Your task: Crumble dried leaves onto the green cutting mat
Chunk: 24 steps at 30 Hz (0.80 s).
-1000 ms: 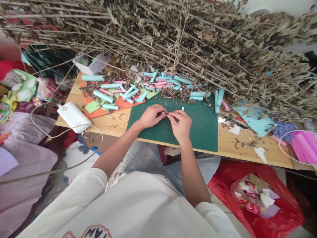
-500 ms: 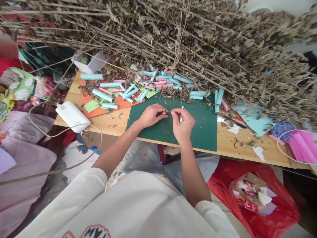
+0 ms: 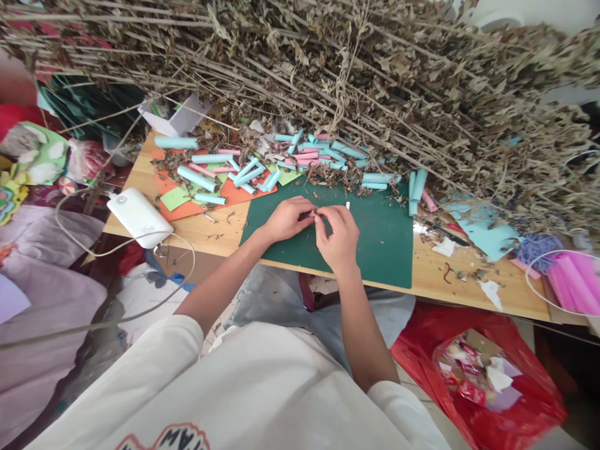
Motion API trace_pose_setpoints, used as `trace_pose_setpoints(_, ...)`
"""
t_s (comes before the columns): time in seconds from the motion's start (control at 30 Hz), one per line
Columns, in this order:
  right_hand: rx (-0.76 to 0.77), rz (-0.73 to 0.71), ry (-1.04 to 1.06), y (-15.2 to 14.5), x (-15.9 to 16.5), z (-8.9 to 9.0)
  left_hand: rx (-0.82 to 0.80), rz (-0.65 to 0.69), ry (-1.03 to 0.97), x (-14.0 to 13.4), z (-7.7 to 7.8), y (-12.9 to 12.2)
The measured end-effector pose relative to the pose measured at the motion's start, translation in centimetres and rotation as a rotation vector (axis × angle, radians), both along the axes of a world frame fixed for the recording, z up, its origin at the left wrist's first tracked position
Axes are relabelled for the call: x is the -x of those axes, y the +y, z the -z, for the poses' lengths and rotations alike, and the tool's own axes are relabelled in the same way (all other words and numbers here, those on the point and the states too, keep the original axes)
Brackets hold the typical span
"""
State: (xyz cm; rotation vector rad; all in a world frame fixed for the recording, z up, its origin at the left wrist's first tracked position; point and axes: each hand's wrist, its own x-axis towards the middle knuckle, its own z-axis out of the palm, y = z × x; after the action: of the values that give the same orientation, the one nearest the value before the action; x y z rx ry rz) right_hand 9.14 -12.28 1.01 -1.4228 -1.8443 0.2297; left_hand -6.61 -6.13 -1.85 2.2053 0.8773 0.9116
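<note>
our right hand (image 3: 338, 236) has moved left over the green mat (image 3: 379, 250) since the earlier frame, and its fingertips now meet those of our left hand (image 3: 287, 220). we locate the small pink roll (image 3: 311, 214) above the mat, between both hands. our left thumb and fingers are closed on the roll; our right thumb and forefinger are pinched together at its right end, and we cannot tell whether they grip anything. beyond the mat's far edge we find blue rolls (image 3: 380, 178) and pink rolls (image 3: 307, 162) near dried stalks (image 3: 281, 69). orange paper (image 3: 187, 212) lies left of the mat; a white device (image 3: 140, 217) lies farther left. right of the mat we note a light-blue sheet (image 3: 487, 231) and, lower down, an open red bag (image 3: 534, 375).
</note>
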Motion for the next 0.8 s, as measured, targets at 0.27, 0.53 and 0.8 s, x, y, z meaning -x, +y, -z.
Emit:
trace_pose_setpoints(0.27,0.041,-0.024,0.091,0.4,-0.5,0.3,-0.009,0.005,0.007,0.0,0.0,0.0)
trace_pose_setpoints(0.53,0.059,-0.135,0.052,1.0,-1.3,-0.8,-0.002,0.003,0.006,0.0,0.1,0.0)
trace_pose_setpoints(0.8,0.189,-0.236,-0.117,1.8,-1.6,-3.2,-0.009,0.009,0.001,0.0,-0.1,0.0)
